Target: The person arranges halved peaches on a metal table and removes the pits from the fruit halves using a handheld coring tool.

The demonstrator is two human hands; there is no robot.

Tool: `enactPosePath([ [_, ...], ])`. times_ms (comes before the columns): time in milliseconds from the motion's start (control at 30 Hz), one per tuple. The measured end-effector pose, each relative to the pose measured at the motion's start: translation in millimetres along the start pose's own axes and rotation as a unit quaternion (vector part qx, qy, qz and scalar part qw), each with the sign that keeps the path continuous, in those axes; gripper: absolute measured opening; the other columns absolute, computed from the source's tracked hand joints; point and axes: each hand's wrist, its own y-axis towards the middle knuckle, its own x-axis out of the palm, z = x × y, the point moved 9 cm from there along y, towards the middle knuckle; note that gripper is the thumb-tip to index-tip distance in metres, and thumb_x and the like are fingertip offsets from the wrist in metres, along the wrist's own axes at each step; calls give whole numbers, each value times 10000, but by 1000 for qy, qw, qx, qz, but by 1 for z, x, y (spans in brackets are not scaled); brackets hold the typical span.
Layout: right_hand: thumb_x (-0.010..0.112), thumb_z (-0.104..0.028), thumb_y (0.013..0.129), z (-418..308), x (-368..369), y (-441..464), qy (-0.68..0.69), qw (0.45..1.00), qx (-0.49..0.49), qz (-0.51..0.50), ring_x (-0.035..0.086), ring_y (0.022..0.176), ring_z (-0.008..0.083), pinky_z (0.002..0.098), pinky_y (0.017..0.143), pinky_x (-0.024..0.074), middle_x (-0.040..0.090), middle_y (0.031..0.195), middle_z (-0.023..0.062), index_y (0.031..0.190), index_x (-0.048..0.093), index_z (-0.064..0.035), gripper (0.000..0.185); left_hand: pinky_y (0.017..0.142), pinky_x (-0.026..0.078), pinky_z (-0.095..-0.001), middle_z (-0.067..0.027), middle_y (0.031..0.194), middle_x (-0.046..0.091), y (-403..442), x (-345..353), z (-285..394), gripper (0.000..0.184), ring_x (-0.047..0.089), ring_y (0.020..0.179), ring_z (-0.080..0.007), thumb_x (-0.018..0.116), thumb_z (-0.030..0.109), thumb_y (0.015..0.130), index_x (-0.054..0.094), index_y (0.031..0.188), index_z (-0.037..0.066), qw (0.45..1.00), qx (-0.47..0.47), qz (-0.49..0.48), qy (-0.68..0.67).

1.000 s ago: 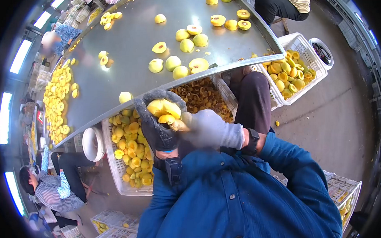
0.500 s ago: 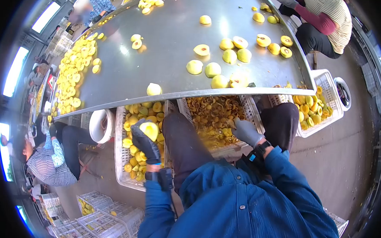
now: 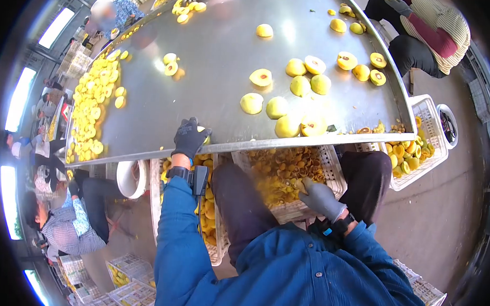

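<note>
My left hand (image 3: 190, 139), in a dark glove, reaches over the near edge of the metal table (image 3: 204, 81). Its fingers curl around a yellow peach (image 3: 205, 131), mostly hidden under the glove. My right hand (image 3: 321, 199), in a grey glove, is closed above a white crate (image 3: 336, 175) of brownish peach scraps (image 3: 282, 168); what its fingers hold is not clear. Below my left forearm, yellow peach halves (image 3: 208, 208) fill another crate, partly covered by the arm. Several peach pieces, such as a cut half (image 3: 261, 77) and a rounded one (image 3: 251, 103), lie on the table.
A raised metal rim (image 3: 283, 142) borders the table's near side. Peach halves (image 3: 96, 99) are heaped along the left. A white bucket (image 3: 131, 178) stands left of my knees, a peach crate (image 3: 435, 119) at right. Other people sit around the table, one (image 3: 72, 230) close at left.
My left hand has moved up from over the crate to the table edge, onto the peach there. The peach half it held is no longer visible in it. My right hand stays over the scraps.
</note>
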Motion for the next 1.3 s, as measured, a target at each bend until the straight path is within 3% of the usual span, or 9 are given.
enactPosePath([
  [100, 640, -286, 837, -9, -12, -6, 53, 999, 4, 6, 614, 656, 435, 530, 596, 473, 600, 666, 232, 930, 512, -44, 290, 844, 497, -374, -160, 1058, 640, -3, -14, 12, 474, 617, 979, -246, 676, 328, 839, 582, 1161, -7, 948, 54, 8, -314],
  [167, 639, -270, 852, -22, -25, -4, 87, 996, -13, 29, 607, 655, 433, 515, 581, 467, 600, 686, 235, 960, 510, -57, 272, 861, 492, -303, -114, 1083, 643, -23, -21, 16, 335, 586, 1014, -160, 632, 198, 882, 605, 1139, -15, 800, 31, -19, -598],
  [367, 622, -243, 875, -135, -113, -20, 102, 974, -122, 163, 598, 552, 374, 470, 482, 461, 592, 634, 170, 893, 497, -82, 204, 1007, 446, -339, -185, 1209, 590, -136, -85, 121, 413, 571, 1122, -235, 483, 253, 1001, 476, 1285, -46, 775, 167, 124, -596],
  [467, 627, -232, 875, -168, -132, -39, 47, 957, -175, 225, 602, 523, 337, 436, 446, 458, 580, 605, 130, 852, 497, -97, 189, 977, 470, -350, -193, 1202, 588, -179, -97, 161, 537, 584, 1090, -239, 370, 419, 1028, 481, 1281, -41, 702, 136, 157, -682],
  [500, 630, -231, 873, -175, -136, -46, 30, 949, -197, 244, 604, 517, 326, 425, 437, 458, 575, 595, 118, 838, 497, -102, 188, 934, 491, -348, -188, 1188, 593, -180, -82, 167, 656, 604, 1033, -242, 275, 532, 1016, 481, 1283, -31, 548, 8, 67, -834],
  [633, 639, -225, 862, -176, -143, -63, 17, 943, -182, 278, 609, 511, 309, 400, 431, 462, 566, 584, 100, 804, 505, -106, 189, 934, 497, -370, -164, 1158, 586, -199, -86, 193, 575, 600, 1017, -261, 316, 473, 1030, 474, 1289, -16, 506, 62, 43, -859],
  [900, 649, -255, 867, -157, -142, -71, 89, 955, -151, 239, 615, 547, 355, 438, 485, 486, 594, 618, 146, 825, 494, -80, 237, 956, 487, -376, -164, 1203, 589, -226, -131, 219, 379, 604, 1055, -263, 443, 210, 1010, 475, 1302, -32, 792, 216, 170, -545],
  [1133, 687, -325, 848, -154, -156, -80, 144, 952, -123, 241, 627, 613, 385, 455, 525, 487, 602, 641, 174, 909, 503, -62, 326, 1030, 421, -369, -156, 1360, 494, -221, -100, 202, 521, 539, 1180, -248, 459, 310, 1001, 376, 1395, -21, 652, 161, 102, -734],
  [1300, 734, -354, 810, -170, -161, -82, 230, 924, -169, 254, 633, 655, 386, 422, 540, 484, 603, 669, 176, 890, 499, -53, 390, 1067, 372, -382, -147, 1354, 495, -236, -118, 202, 671, 499, 1226, -246, 371, 524, 994, 380, 1396, -14, 672, 155, 130, -713],
])
